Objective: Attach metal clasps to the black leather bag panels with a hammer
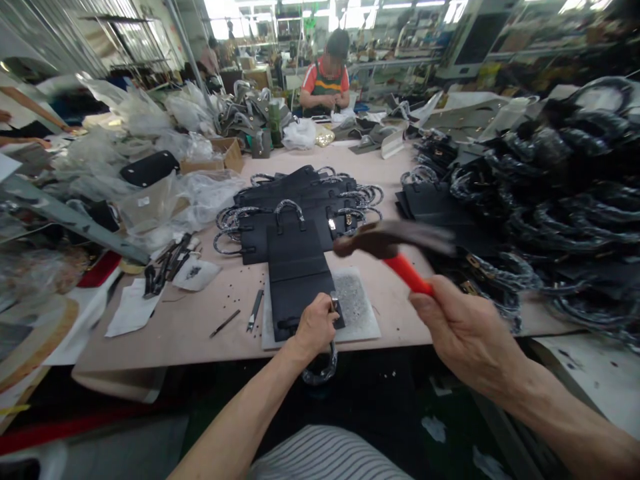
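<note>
My right hand [465, 327] is wrapped round the orange-red handle of a claw hammer [390, 243], raised above the table and smeared by motion. Pinched in the fingers of my left hand [316, 325] is a small shiny metal piece [335, 302], upright on the edge of a black bag panel [299, 287]; its exact kind is too small to tell. The panel lies over a speckled stone slab [357, 307]. One plastic-wrapped handle [323, 373] hangs over the table's front edge below my left hand, and another wrapped handle [289, 208] lies at the panel's far end.
Behind the panel lie stacked black bag pieces [300, 183]. A tall heap of wrapped-handle bag parts [560, 200] fills the right side. A craft knife [255, 310], a thin rod [225, 323] and dark strips [167, 267] lie left. Across the table sits a co-worker [326, 80].
</note>
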Available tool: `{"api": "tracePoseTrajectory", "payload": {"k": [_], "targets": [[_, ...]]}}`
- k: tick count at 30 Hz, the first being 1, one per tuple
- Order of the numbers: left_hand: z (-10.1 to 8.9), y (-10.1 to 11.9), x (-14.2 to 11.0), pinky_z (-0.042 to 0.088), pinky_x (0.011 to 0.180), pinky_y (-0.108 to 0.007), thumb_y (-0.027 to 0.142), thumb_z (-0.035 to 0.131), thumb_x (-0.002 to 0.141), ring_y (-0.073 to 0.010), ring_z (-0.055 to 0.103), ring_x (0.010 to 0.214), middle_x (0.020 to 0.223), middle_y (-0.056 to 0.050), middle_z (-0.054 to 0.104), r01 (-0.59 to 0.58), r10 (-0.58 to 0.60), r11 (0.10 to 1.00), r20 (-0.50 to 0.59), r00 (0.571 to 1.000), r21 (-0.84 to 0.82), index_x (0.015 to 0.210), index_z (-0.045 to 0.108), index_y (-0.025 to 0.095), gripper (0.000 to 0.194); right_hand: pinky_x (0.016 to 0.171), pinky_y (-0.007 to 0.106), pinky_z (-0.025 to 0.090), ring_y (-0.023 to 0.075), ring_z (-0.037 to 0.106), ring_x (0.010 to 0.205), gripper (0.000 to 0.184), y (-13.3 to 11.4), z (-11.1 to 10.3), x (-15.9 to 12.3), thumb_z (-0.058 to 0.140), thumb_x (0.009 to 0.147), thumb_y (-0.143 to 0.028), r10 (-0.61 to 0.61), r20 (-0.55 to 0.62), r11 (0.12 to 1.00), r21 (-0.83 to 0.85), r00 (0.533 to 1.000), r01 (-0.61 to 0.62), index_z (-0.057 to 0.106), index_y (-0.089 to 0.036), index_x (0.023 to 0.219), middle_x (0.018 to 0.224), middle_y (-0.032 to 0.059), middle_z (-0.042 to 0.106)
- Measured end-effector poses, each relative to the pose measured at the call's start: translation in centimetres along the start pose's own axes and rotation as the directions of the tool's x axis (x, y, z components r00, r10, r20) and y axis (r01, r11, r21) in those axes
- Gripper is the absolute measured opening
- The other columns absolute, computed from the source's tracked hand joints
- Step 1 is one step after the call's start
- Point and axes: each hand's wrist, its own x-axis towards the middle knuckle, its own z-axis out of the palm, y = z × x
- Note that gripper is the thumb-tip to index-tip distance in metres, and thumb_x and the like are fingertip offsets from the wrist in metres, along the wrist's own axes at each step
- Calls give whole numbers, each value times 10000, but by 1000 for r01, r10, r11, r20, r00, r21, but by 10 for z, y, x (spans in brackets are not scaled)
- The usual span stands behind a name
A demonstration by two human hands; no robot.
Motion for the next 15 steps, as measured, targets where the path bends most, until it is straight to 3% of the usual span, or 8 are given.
{"api": "tracePoseTrajectory", "payload": {"k": [2,4,6,7,10,12,13,15], "targets": [[2,-1,0,495,741,-283,25,547,820,-168,600,809,895,-14,582,-14,14,1000,6,1000,1,838,567,214,191,473,304,275,149,399,425,331,1,4,-3,348,1013,-457,16,-49,1000,21,999,-15,427,-264,756,523,-12,481],[5,-2,0,492,716,-281,14,566,801,-174,604,802,911,-21,598,-27,27,1000,20,999,11,892,584,222,228,458,319,221,149,373,403,310,4,9,-7,398,991,-447,-29,119,999,-19,992,31,453,-260,749,508,-6,493],[8,-2,0,486,696,-284,5,584,784,-178,603,785,921,-27,610,-36,35,999,32,999,17,925,588,226,262,459,329,182,146,365,395,288,7,11,-10,455,976,-430,-56,300,997,-26,952,67,469,-259,744,510,-7,515],[8,-3,0,484,702,-287,5,584,785,-180,602,790,922,-29,611,-44,43,999,36,998,12,906,584,222,248,459,326,189,146,380,403,288,8,10,-10,455,984,-423,-44,314,999,-3,948,47,468,-261,747,519,-10,522],[7,-4,-1,479,765,-299,3,552,805,-182,595,837,897,-29,599,-60,61,997,16,998,-41,801,550,207,204,471,305,272,151,430,445,301,5,3,-10,390,1023,-437,71,47,990,121,996,-76,452,-268,782,549,-19,509],[4,-5,-3,472,796,-302,3,539,812,-181,589,862,886,-25,592,-58,58,995,-4,998,-85,797,550,202,200,480,296,298,145,422,449,302,5,1,-10,359,1032,-436,107,-111,985,145,988,-91,452,-259,805,561,-24,498],[3,-6,-3,469,797,-301,2,539,811,-179,585,859,883,-22,590,-49,48,994,-10,999,-98,813,556,201,200,475,295,281,138,398,438,309,5,2,-10,356,1030,-436,80,-103,991,113,991,-68,454,-252,801,555,-28,490],[2,-6,-5,464,782,-296,5,546,807,-174,581,843,878,-16,586,-27,27,994,0,1000,-108,841,562,201,200,463,299,210,122,332,408,336,9,6,-10,361,1024,-438,-16,83,1000,7,996,16,456,-240,770,523,-38,461]]}}
